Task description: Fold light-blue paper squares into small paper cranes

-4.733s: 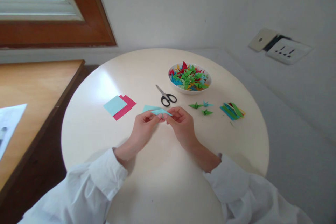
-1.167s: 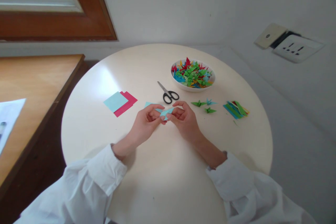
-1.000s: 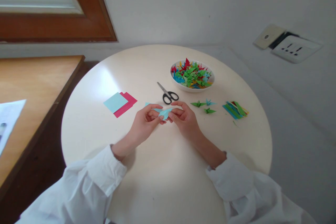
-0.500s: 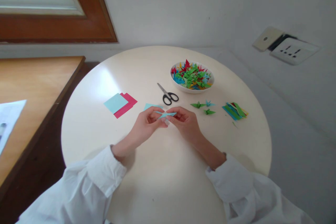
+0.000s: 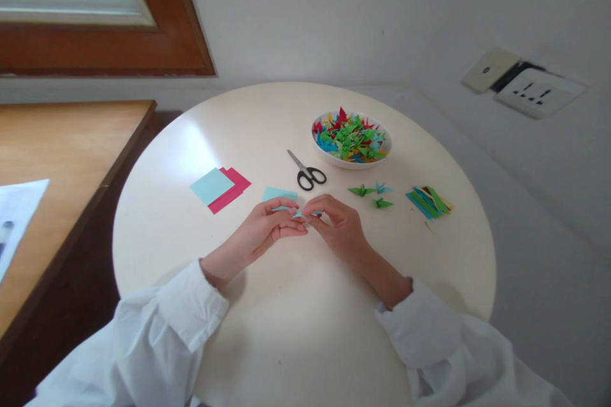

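Note:
A small folded piece of light-blue paper (image 5: 298,213) is pinched between my two hands above the middle of the round table; fingers cover most of it. My left hand (image 5: 267,226) grips it from the left with thumb and forefinger, its lower fingers stretched out beneath. From the right, my right hand (image 5: 337,221) pinches the paper with thumb and fingertips. Just behind my left fingers a flat light-blue sheet (image 5: 279,194) lies on the table. Scissors with black handles (image 5: 306,175) rest beyond my hands, blades pointing away to the left.
A white bowl (image 5: 351,165) full of colourful paper cranes stands at the back of the round table (image 5: 157,235). Several loose cranes (image 5: 361,191) lie right of my hands, near a stack of coloured strips (image 5: 428,202). Light-blue and red paper squares (image 5: 212,187) lie left.
The folded paper showed more clearly before, with pointed ends spread; now my fingers cover more of it. My left lower fingers have straightened out underneath.

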### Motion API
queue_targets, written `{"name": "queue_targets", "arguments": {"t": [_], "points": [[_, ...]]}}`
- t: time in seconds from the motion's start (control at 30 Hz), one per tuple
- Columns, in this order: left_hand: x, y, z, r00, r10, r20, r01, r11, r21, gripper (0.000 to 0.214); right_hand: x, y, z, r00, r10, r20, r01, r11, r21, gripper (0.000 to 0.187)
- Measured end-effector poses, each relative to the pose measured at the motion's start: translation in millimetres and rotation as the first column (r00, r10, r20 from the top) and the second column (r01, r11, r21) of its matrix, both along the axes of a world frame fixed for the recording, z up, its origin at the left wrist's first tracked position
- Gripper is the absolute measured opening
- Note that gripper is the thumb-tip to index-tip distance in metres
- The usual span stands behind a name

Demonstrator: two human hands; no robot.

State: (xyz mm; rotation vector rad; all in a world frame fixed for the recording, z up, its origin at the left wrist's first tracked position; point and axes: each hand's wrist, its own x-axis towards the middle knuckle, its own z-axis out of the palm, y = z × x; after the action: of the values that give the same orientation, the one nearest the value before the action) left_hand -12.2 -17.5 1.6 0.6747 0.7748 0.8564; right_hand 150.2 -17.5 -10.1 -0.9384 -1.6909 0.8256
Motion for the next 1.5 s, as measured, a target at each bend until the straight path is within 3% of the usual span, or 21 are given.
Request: {"name": "queue_targets", "arguments": {"t": [0.2,0.4,0.87,1.17,1.5], "points": [[0.8,-0.3,-0.4,0.994,0.084,-0.074,-0.072,0.985,0.156,0.014,0.8,1.5,-3.6,0.996,-0.030,0.082,0.020,0.993,0.114,0.006],[1.2,0.3,1.3,0.979,0.148,-0.143,-0.125,0.980,0.157,0.013,1.5,3.6,-6.6,0.990,-0.077,0.119,0.057,0.984,0.170,0.007],[-0.8,-0.1,3.0,0.963,0.135,-0.233,-0.092,0.978,0.189,0.010,1.9,3.6,-5.7,0.995,0.045,0.094,-0.048,0.999,0.023,0.007],[3.8,-1.3,5.8,0.932,0.201,-0.301,-0.121,0.957,0.262,0.007,-0.8,2.2,-10.4,0.991,-0.017,0.130,0.018,1.000,-0.008,0.007],[1.0,-3.1,4.2,0.848,0.244,-0.470,-0.003,0.890,0.456,0.011,-4.0,-1.0,-2.0,0.992,-0.060,0.109,0.063,0.998,-0.022,0.006]]}}
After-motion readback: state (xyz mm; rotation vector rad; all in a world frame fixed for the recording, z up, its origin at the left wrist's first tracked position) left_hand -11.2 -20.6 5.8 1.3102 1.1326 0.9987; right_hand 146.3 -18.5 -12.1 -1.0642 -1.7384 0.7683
